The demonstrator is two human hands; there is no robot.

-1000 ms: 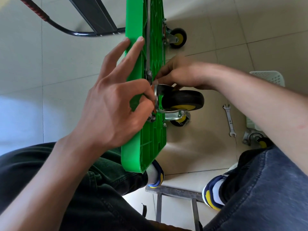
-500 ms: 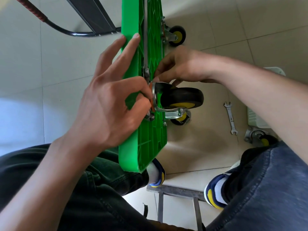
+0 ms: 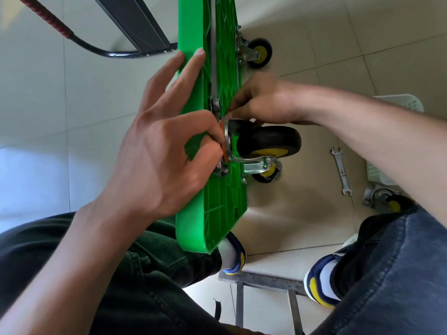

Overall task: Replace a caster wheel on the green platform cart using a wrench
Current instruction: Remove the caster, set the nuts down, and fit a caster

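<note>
The green platform cart point(image 3: 225, 201) stands on its edge between my knees, its ribbed underside facing right. A caster wheel point(image 3: 268, 139), black tyre on a yellow hub, sits with its steel plate against that underside. My left hand point(image 3: 157, 160) pinches the plate's edge and a thin orange piece between thumb and forefinger, with two fingers stretched along the cart's rim. My right hand point(image 3: 263, 102) curls over the top of the caster, fingertips pressed at the plate's upper edge; what they pinch is hidden. The wrench point(image 3: 341, 171) lies on the floor to the right, untouched.
Two more casters are mounted on the cart, a far caster point(image 3: 260, 53) and a near caster point(image 3: 266, 174). A loose caster point(image 3: 384, 199) and a white plastic basket point(image 3: 401, 102) lie by my right knee. The cart's black handle point(image 3: 116, 53) rests on the tiles. A metal stool frame point(image 3: 263, 284) is under me.
Both hands stay at the caster's plate. My left thumb and forefinger have closed tighter on the plate's edge, where the orange piece now shows.
</note>
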